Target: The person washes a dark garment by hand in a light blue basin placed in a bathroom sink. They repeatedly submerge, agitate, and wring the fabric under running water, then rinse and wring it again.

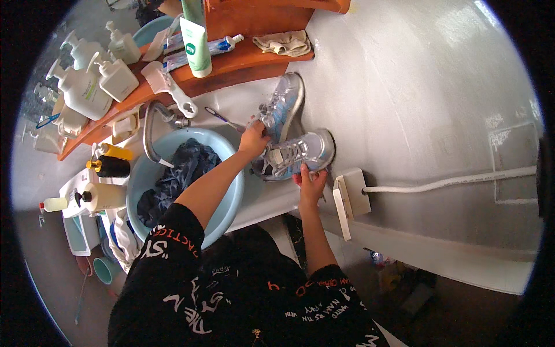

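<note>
A pair of silvery, light-blue lace-up sneakers lies on the white sink ledge. My left hand is bent over the toe area between the far sneaker and the near sneaker; its fingertips are partly hidden. A toothbrush points from that hand towards the faucet; whether the hand holds it is unclear. My right hand grips the lower side of the near sneaker, thumb up against it. A pale tag or patch shows at this sneaker's laces. Left of the hands, dark wet cloth lies in a light-blue basin.
A curved faucet reaches over the basin. Behind it, a wooden shelf bears pump bottles, a green-white tube, toothpaste and a folded cloth. More bottles stand at left. A white wall socket box with a cable is close to my right hand.
</note>
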Demonstrator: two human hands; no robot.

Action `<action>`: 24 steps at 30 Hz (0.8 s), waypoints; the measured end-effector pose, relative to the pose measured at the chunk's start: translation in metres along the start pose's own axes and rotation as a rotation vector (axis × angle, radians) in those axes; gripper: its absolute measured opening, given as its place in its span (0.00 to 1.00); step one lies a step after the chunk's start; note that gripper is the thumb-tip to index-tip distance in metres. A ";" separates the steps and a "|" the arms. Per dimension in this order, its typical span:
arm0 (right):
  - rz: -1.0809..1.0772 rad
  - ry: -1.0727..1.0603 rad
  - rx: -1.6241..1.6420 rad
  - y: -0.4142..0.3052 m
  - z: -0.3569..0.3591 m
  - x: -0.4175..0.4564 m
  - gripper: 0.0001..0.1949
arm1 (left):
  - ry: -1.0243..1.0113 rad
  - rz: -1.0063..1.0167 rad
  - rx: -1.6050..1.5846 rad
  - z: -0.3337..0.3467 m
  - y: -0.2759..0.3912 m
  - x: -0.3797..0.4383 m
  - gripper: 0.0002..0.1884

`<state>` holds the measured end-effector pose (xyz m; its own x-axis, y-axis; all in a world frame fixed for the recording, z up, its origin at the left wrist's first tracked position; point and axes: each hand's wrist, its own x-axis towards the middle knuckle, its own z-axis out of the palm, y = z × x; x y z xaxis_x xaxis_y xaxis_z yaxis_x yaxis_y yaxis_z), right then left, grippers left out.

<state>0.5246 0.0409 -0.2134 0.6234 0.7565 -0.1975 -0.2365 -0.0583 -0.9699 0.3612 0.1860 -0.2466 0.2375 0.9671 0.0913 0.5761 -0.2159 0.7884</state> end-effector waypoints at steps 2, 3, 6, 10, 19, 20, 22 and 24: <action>-0.024 -0.021 0.009 -0.001 0.012 0.009 0.17 | 0.078 0.087 0.037 -0.005 0.002 0.000 0.13; -0.037 -0.028 0.013 -0.003 0.018 0.014 0.17 | 0.086 0.079 0.047 -0.008 0.005 0.001 0.13; -0.104 -0.014 -0.045 -0.012 0.033 0.027 0.16 | 0.120 0.115 0.092 -0.016 0.013 0.008 0.12; -0.135 -0.015 -0.019 -0.007 0.052 0.052 0.17 | 0.126 0.124 0.242 -0.017 0.006 0.025 0.16; 0.037 -0.014 0.143 0.003 0.069 0.053 0.18 | 0.007 0.084 0.070 -0.024 -0.007 0.017 0.22; 0.056 -0.017 0.135 0.002 0.067 0.047 0.19 | -0.006 0.053 0.054 -0.025 -0.010 0.016 0.23; 0.099 -0.031 0.115 0.000 0.062 0.031 0.21 | 0.013 0.032 -0.023 -0.028 -0.014 0.010 0.25; 0.138 -0.064 0.034 0.001 0.049 0.024 0.23 | -0.005 0.007 -0.079 -0.039 -0.006 -0.001 0.25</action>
<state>0.5026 0.0911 -0.2124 0.5346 0.7831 -0.3177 -0.3419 -0.1434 -0.9287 0.3266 0.1918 -0.2279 0.2451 0.9649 0.0938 0.5108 -0.2108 0.8335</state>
